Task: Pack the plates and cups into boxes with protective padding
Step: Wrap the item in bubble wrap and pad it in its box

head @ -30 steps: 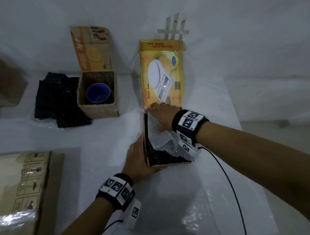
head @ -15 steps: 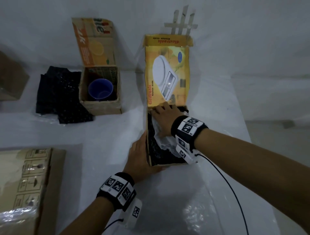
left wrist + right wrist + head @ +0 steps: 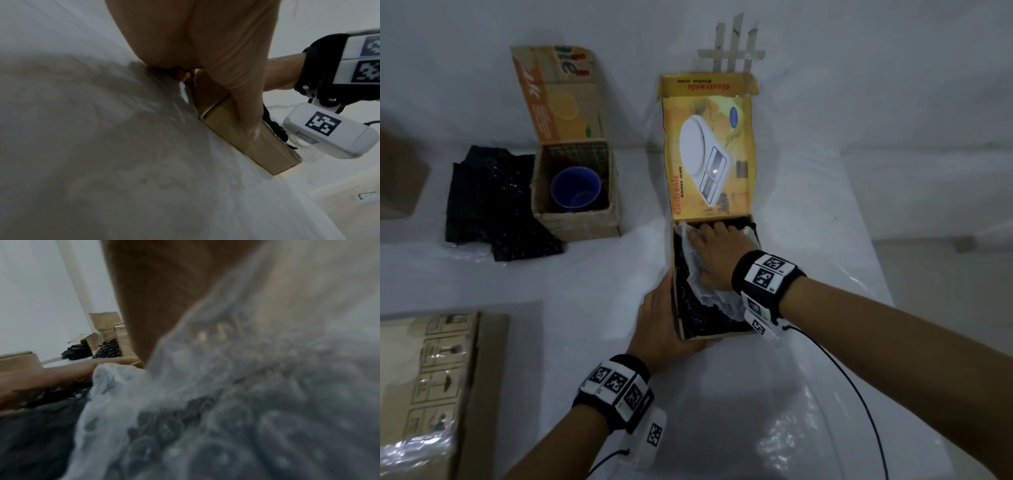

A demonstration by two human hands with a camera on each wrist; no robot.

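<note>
The yellow kitchen scale box (image 3: 677, 308) stands open on the table with its lid (image 3: 709, 147) upright. Black bubble wrap (image 3: 698, 318) lines it, and clear bubble wrap (image 3: 709, 294) lies on top. My right hand (image 3: 714, 253) presses flat on the clear wrap (image 3: 226, 402), fingers straight toward the far wall. My left hand (image 3: 659, 322) holds the box's near left corner; its thumb (image 3: 248, 116) lies along the front wall (image 3: 236, 138). A blue cup (image 3: 575, 192) sits in a small cardboard box (image 3: 578, 222) at the back left. Whatever lies under the wrap is hidden.
A pile of black bubble wrap (image 3: 486, 212) lies left of the small box. A flat cardboard box (image 3: 424, 377) sits at the near left and another brown box (image 3: 397, 178) at the far left. Clear plastic sheet (image 3: 791, 428) covers the near table. The table's right edge (image 3: 876, 267) is close.
My right hand has pushed the clear wrap down and it lies flatter in the box. My left hand has stayed on the corner.
</note>
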